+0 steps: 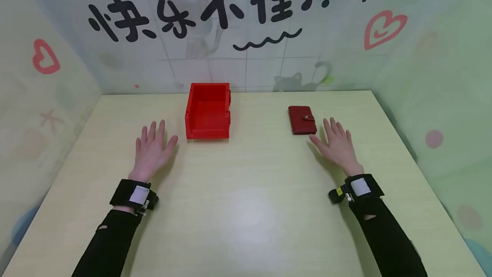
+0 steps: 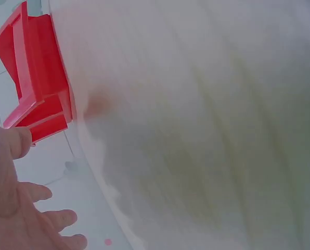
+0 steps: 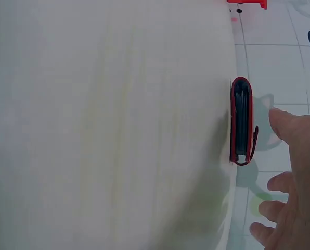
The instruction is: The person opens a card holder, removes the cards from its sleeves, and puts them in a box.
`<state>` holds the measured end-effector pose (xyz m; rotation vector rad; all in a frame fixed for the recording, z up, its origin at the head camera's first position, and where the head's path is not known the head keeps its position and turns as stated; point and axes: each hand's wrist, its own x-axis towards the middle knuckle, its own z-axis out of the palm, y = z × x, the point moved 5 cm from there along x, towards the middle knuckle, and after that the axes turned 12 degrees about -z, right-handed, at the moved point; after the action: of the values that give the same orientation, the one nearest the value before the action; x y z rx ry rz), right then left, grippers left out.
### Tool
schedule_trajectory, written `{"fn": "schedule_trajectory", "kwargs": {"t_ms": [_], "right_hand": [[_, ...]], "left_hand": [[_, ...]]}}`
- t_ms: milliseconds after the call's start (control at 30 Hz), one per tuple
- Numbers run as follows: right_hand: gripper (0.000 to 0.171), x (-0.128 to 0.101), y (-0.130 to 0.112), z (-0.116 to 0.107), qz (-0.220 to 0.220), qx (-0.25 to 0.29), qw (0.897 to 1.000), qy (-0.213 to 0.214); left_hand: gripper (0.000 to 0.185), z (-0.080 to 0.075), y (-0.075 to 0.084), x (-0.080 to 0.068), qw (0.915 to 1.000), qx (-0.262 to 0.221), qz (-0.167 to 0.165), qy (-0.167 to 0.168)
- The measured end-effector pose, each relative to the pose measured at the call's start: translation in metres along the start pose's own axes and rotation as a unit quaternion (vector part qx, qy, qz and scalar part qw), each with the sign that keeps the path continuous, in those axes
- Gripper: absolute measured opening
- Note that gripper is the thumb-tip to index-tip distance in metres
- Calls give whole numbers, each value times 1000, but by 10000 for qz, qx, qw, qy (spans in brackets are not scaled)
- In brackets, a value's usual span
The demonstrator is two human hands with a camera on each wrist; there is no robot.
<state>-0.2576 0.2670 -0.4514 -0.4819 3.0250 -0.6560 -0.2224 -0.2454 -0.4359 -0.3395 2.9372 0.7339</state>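
Note:
A red plastic bin (image 1: 209,116) with an open top stands at the back of the table, left of centre. My left hand (image 1: 151,151) is left of it and nearer, fingers spread and holding nothing; in the left wrist view its thumb overlaps the bin (image 2: 43,67). Toward the back right lies a dark red wallet (image 1: 302,120) with a snapped strap on its right side. Just in front of the wallet is my right hand (image 1: 338,146), fingers straight and apart, thumb near the wallet's front corner. Seen edge-on in the right wrist view, the wallet (image 3: 241,121) shows dark layers between its covers.
The pale wooden table (image 1: 246,208) runs back to a printed backdrop (image 1: 246,69) with black writing. Patterned side panels (image 1: 434,110) stand along its left and right. Black wrist bands (image 1: 132,194) with small cameras sit on both forearms.

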Motion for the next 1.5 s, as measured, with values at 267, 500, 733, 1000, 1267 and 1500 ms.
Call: {"fn": "schedule_trajectory", "kwargs": {"t_ms": [267, 500, 733, 1000, 1267, 1500], "right_hand": [[89, 23, -8, -6, 17, 95, 10000, 5], [88, 44, -5, -3, 537, 208, 9983, 80], [89, 61, -7, 3, 846, 284, 9958, 191], [81, 71, -8, 13, 883, -135, 9956, 286], [63, 69, -11, 14, 770, -358, 9946, 603], [55, 63, -29, 22, 529, -44, 9961, 699]], "left_hand": [[56, -3, 17, -17, 9952, -772, 0, 599], [37, 7, 40, -35, 9818, -1830, 277, 430], [35, 14, 53, -38, 9719, -2338, 253, 84], [36, 23, 62, -35, 9661, -2563, 233, -216], [34, 30, 66, -35, 9601, -2769, 172, -339], [31, 39, 74, -35, 9586, -2785, 258, -529]]}}
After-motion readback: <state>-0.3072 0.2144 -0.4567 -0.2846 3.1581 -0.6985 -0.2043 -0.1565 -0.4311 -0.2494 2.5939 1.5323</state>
